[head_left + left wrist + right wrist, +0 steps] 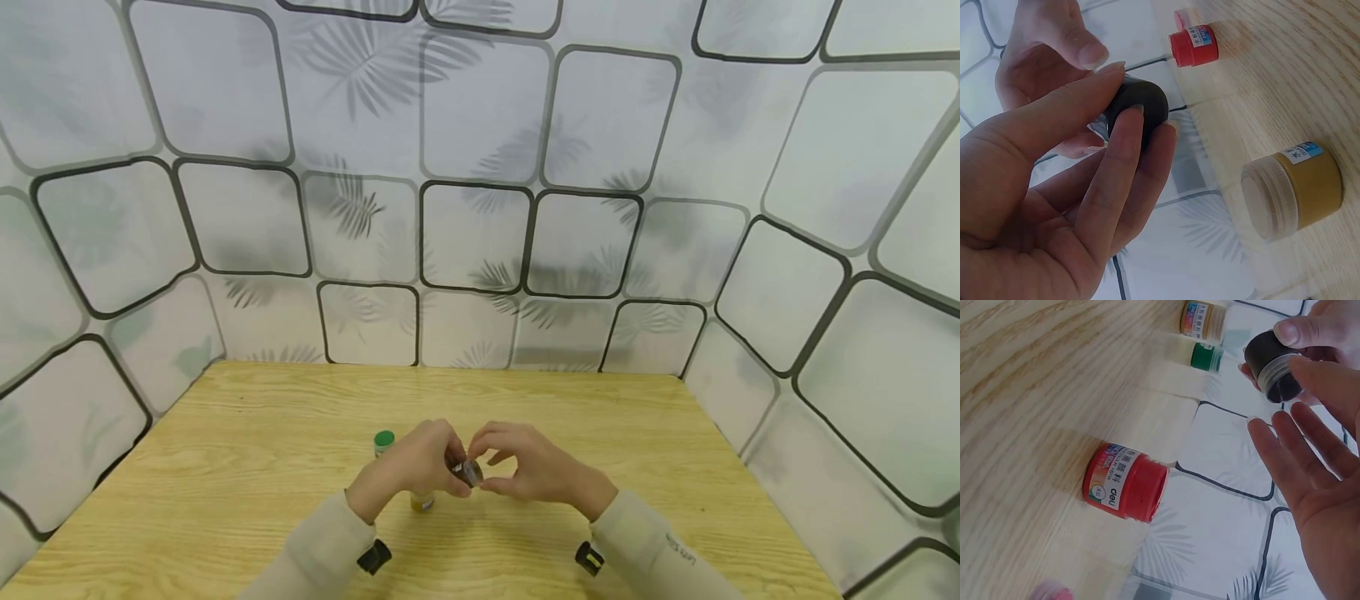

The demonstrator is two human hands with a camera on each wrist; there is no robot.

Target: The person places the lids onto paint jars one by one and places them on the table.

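Note:
My left hand (pixel 427 458) grips a small black paint jar (pixel 1266 353) above the table, its fingers and thumb around the dark body. The jar is tipped, with its clear ridged lid (pixel 1275 372) toward my right hand (pixel 528 467). In the right wrist view, the right hand's fingers (pixel 1285 450) are spread and mostly straight, and one digit overlaps the lid's edge. A red paint jar (pixel 1125 484) stands uncapped on the table; my hands hide it in the head view.
A yellow-ochre paint jar (pixel 1316 187) with a clear lid stands on the wood-grain table (pixel 247 483) by my left hand. Beyond it is a green paint jar (pixel 384 440). A pink-tinted lid (pixel 1050 590) lies near the red jar. Patterned curtains (pixel 480 250) enclose the table.

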